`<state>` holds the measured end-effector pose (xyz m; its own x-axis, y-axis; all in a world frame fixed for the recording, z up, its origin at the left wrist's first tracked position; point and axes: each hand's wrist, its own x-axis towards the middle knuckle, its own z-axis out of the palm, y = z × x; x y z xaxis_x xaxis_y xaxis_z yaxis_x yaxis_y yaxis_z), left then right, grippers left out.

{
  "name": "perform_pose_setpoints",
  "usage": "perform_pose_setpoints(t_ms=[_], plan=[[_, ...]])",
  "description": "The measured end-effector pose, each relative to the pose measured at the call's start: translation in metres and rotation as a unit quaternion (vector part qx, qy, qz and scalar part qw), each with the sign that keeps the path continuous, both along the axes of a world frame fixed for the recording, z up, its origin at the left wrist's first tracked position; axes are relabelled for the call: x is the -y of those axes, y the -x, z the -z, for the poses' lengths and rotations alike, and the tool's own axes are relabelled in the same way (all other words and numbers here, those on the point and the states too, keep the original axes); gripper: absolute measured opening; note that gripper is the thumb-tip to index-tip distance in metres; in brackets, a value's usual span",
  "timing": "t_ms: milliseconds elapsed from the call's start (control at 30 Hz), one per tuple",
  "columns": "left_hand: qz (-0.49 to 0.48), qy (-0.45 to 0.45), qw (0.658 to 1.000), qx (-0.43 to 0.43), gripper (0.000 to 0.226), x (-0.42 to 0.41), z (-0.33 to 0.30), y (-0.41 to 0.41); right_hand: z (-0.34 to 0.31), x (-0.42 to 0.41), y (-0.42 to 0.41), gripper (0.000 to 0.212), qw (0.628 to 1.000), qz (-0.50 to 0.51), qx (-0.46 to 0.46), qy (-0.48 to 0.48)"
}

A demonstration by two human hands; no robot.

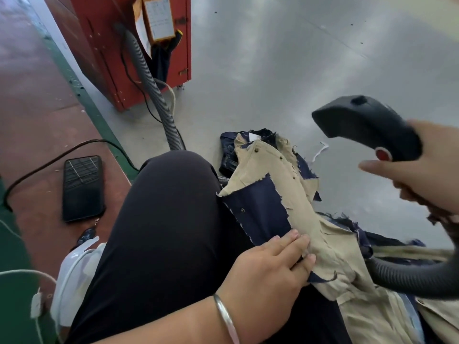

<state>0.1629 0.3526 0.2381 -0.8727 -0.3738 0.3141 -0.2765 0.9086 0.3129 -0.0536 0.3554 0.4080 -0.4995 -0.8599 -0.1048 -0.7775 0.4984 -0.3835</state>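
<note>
Person seated on grey floor [298, 58]. Beige-and-navy garment piece [280, 184] with frayed edges and snap studs is draped off the right side of the black-trousered thigh [169, 219], far end lying on the floor. Left hand [268, 266] lies flat on its near part, fingers straight and close together, thumb on top too, pressing the cloth down rather than pinching it. Right hand [427, 170] is wrapped round the handle of a black handheld nozzle [365, 122], index finger stretched out near the red button. The nozzle head is in the air, above and right of the cloth, not touching it. Its black hose [409, 276] runs across more fabric at lower right. Risks, as a judgement: the cloth is only pressed, so a pull from the nozzle could lift or drag the loose far end and bunch it. The hose lying over the pile could snag and tug pieces as the hand moves. The extended finger may miss or bump the button. Phone [82, 188] and black cable [74, 150] sit left of the thigh, well apart from the work. Red cabinet [119, 45] with a grey corrugated hose [149, 78] stands behind.
</note>
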Motion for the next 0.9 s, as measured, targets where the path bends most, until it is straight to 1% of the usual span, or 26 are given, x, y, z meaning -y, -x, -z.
perform_pose_setpoints(t_ms=[67, 200, 300, 367, 400, 467, 567, 667, 733, 800, 867, 900], plan=[[0.0, 0.004, 1.0, 0.002, 0.034, 0.001, -0.001, -0.001, 0.001, -0.019, 0.003, 0.055, 0.999, -0.016, -0.015, -0.035], [-0.02, 0.034, 0.998, -0.039, 0.03, -0.001, 0.001, 0.0, 0.017, -0.045, -0.019, 0.047, 0.988, -0.071, -0.076, -0.11], [-0.027, 0.03, 0.997, -0.064, 0.044, -0.003, 0.001, 0.0, 0.024, -0.045, -0.044, 0.041, 0.976, -0.1, -0.101, -0.162], [-0.019, 0.035, 0.997, -0.062, 0.038, -0.002, 0.001, 0.001, 0.026, -0.036, -0.056, 0.045, 0.967, -0.099, -0.115, -0.204], [-0.014, 0.036, 0.997, -0.06, 0.033, -0.001, 0.002, 0.002, 0.028, -0.029, -0.059, 0.044, 0.965, -0.102, -0.128, -0.203], [-0.009, 0.014, 0.998, -0.056, 0.032, 0.001, 0.001, 0.002, 0.034, -0.012, -0.062, 0.038, 0.963, -0.112, -0.156, -0.188], [-0.01, -0.008, 0.998, -0.054, 0.035, 0.001, 0.0, 0.003, 0.041, 0.015, -0.063, 0.038, 0.972, -0.107, -0.135, -0.157], [-0.014, -0.002, 0.998, -0.059, 0.033, 0.002, -0.003, 0.001, 0.041, 0.029, -0.049, 0.037, 0.988, -0.065, -0.109, -0.084], [-0.016, -0.007, 0.999, -0.043, 0.031, 0.002, -0.007, -0.002, 0.035, 0.025, -0.036, 0.038, 0.995, -0.032, -0.094, -0.026], [-0.019, -0.012, 1.0, -0.017, 0.032, -0.002, -0.014, -0.003, 0.024, 0.011, -0.021, 0.039, 0.998, 0.008, -0.056, 0.021], [-0.029, -0.012, 0.999, 0.016, 0.032, -0.008, -0.025, -0.002, 0.014, -0.006, -0.006, 0.037, 0.999, 0.037, -0.011, 0.034], [-0.034, 0.004, 0.999, 0.027, 0.026, -0.013, -0.031, -0.002, 0.012, -0.015, 0.001, 0.037, 0.998, 0.049, 0.007, 0.029]])
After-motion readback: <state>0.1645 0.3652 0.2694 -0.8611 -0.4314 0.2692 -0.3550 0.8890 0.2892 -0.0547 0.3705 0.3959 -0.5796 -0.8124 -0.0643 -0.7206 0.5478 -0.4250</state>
